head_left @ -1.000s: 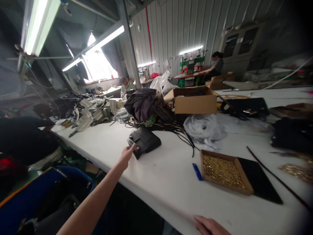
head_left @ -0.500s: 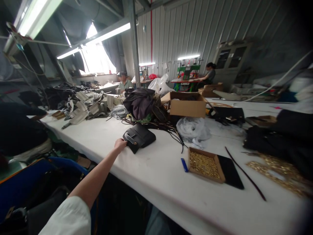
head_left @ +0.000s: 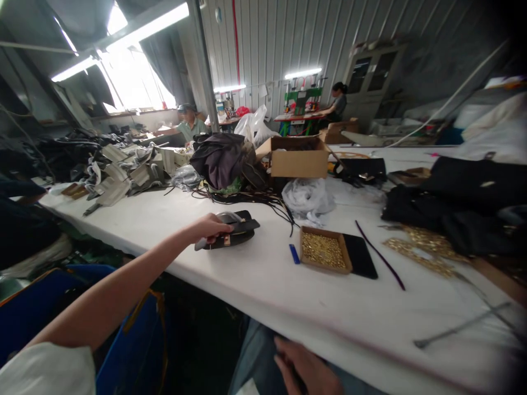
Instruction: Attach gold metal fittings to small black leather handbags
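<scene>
In the head view, my left hand [head_left: 213,227] is closed on a black handbag [head_left: 242,233] on the white table. The fingers grip its left end, by a handle wrapped in clear plastic and a small gold fitting. The bag is tilted and its flaps stand apart. Low in the view, my right hand [head_left: 308,368] is over my lap, below the table edge. It is blurred and partly cut off; a dark gap shows between its fingers, and whether they hold anything is unclear. Right of the bag lies a shallow cardboard tray [head_left: 349,258] of small gold-coloured metal pieces.
A blue object [head_left: 293,254] and a black panel [head_left: 362,257] flank the tray. Behind are black cords [head_left: 267,198], bundled plastic [head_left: 307,196] and a cardboard box [head_left: 298,163]. A blue bin [head_left: 135,334] stands below left. Other people work around the room.
The handbag has tipped up and its flaps have spread, with my left hand now further over it. My right hand has come into view at the bottom. The camera has turned right.
</scene>
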The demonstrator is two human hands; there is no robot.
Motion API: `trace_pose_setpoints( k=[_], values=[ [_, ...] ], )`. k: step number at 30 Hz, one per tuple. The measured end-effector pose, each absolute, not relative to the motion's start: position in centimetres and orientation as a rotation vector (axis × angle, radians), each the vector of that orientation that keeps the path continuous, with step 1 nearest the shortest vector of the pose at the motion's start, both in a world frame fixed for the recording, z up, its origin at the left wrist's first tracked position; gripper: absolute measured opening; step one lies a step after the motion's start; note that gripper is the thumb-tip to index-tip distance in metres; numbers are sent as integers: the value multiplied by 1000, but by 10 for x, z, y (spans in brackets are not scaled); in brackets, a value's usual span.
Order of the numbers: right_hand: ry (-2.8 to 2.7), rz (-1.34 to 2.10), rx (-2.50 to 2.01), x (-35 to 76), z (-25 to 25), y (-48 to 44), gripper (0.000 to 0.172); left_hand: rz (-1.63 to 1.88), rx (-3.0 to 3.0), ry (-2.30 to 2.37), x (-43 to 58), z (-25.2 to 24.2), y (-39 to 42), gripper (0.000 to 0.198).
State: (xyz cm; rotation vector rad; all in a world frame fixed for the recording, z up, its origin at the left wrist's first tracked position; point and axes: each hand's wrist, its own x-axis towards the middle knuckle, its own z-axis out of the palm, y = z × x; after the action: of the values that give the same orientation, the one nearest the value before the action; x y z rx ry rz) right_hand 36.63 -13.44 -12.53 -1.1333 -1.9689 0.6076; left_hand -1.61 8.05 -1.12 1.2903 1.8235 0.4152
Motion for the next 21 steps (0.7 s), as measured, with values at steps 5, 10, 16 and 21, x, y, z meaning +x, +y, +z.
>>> trace_pose_setpoints(
  k=[5, 10, 16, 21],
  values=[
    [-1915, 454, -1137, 326, -97, -36, 76, 432, 1094, 1809, 28, 35, 72, 45],
    [-2191, 443, -972, 313, -72, 5, 33, 428, 953, 1648, 39, 59, 37, 49],
    [-2619, 223, -990, 310, -38, 6, 27, 406, 1003, 1557, 33, 74, 17, 57],
    [-2908, 76, -1100, 301, -18, 20, 28, 441, 905, 1504, 36, 63, 19, 50]
  ],
)
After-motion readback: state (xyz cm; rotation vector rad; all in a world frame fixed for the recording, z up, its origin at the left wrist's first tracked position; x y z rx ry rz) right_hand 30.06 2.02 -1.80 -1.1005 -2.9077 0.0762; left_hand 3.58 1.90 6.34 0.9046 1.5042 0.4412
